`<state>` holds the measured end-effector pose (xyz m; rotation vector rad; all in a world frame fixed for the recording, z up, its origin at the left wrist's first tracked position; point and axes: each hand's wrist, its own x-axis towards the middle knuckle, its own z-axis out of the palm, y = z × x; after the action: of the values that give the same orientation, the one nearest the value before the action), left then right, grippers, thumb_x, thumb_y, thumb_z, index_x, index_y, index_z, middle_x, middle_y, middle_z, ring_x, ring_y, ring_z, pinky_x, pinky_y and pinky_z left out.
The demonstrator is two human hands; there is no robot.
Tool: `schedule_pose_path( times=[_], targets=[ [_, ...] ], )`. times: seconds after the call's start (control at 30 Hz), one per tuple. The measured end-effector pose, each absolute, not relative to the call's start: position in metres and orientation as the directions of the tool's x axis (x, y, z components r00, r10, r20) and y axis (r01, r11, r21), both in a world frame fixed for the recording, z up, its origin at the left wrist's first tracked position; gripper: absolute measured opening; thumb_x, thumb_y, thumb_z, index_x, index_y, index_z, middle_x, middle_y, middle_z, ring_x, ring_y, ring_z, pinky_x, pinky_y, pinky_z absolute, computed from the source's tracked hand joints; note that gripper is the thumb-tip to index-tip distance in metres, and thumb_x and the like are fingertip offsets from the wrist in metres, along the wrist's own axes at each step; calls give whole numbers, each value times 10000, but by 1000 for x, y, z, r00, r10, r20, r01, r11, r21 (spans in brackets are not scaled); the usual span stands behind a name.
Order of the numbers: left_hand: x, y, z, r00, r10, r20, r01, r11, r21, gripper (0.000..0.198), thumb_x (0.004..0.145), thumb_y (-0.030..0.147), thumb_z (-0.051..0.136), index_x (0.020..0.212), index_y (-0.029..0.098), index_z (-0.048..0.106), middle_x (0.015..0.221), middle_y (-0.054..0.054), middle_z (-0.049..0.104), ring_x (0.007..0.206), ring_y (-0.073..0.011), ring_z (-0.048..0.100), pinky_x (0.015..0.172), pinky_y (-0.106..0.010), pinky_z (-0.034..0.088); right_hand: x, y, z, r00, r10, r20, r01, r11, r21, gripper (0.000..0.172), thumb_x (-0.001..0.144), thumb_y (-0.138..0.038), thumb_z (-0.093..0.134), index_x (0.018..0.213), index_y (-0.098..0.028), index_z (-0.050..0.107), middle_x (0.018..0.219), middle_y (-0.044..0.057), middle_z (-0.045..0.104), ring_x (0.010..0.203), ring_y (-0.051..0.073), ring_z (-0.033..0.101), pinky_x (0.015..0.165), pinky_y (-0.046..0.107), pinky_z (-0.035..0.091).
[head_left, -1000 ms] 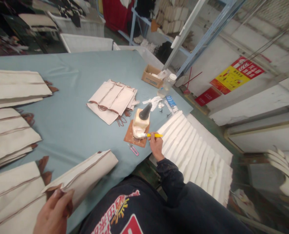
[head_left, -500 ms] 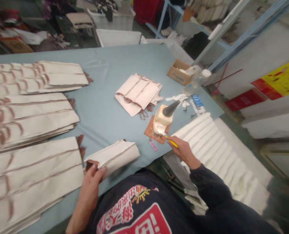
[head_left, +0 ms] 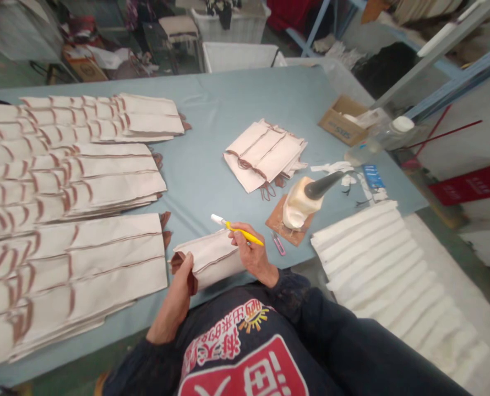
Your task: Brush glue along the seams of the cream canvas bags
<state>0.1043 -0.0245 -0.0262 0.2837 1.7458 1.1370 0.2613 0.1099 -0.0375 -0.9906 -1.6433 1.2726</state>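
My left hand [head_left: 183, 283] grips the brown-trimmed end of a folded cream cloth piece [head_left: 212, 253] at the table's front edge. Held in my right hand [head_left: 253, 256] is a yellow-handled brush [head_left: 245, 233], its white-coated tip pointing left above the cloth. That hand lies over the cloth's right end and hides part of it. To the right, a cut-open container [head_left: 297, 206] with white paste inside and a dark grey neck rests on a brown board [head_left: 276, 217]. Pink thread snips [head_left: 278, 245] lie beside the board.
Overlapping rows of cream cloth pieces [head_left: 113, 242] cover the table's left side. A smaller cloth stack [head_left: 265, 151] sits mid-table. A cardboard box [head_left: 339, 126] and clear jar [head_left: 379, 140] stand at the back right. White layered cloth [head_left: 377, 275] lies at the right.
My right hand has carried the brush left from the paste container to above the cloth. My left hand still holds the cloth's end. The view has shifted left.
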Motion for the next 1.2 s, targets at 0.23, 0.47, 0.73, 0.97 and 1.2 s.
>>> schedule_pose_path(
  times=[0.23,0.47,0.73,0.97,1.2],
  targets=[
    [70,-51,-72,-356,361,-862,-508,699,503,349,1021,470,662,1120,138,704,915,-64,758,697,-175,702,609,-311,587,254,100,-54,-413,911,-24,40,-8,-999,323,1016,-445,583,1113,-183,746,836,27,741,605,115,646,584,230,544],
    [36,-57,-80,-388,346,-854,-501,699,510,339,1021,409,690,1261,170,675,1197,-86,724,954,-217,729,808,-405,644,269,104,-55,-372,922,-111,44,-102,-994,343,1029,-480,577,1129,-189,729,797,16,719,592,113,618,574,234,529],
    [46,-7,-66,-443,508,-738,-445,591,673,318,1019,381,695,1257,171,674,1210,-85,717,971,-221,724,823,-415,639,266,113,-23,-451,891,-59,-15,-74,-997,343,1017,-503,598,1078,-197,741,755,10,716,598,121,616,587,252,538],
    [72,7,14,-453,707,-543,-329,434,839,415,759,423,837,677,219,484,554,110,406,510,-83,342,479,-199,283,268,128,42,-399,909,122,-170,58,-984,320,1043,-479,594,944,-207,732,600,-35,646,492,98,540,485,210,464],
    [84,16,81,-344,848,-403,-134,380,915,337,843,463,745,716,227,540,620,71,478,554,-113,373,502,-227,331,270,133,97,-372,870,325,-280,228,-932,266,1055,-439,622,930,-237,740,578,-52,612,457,85,521,437,203,422]
  ],
)
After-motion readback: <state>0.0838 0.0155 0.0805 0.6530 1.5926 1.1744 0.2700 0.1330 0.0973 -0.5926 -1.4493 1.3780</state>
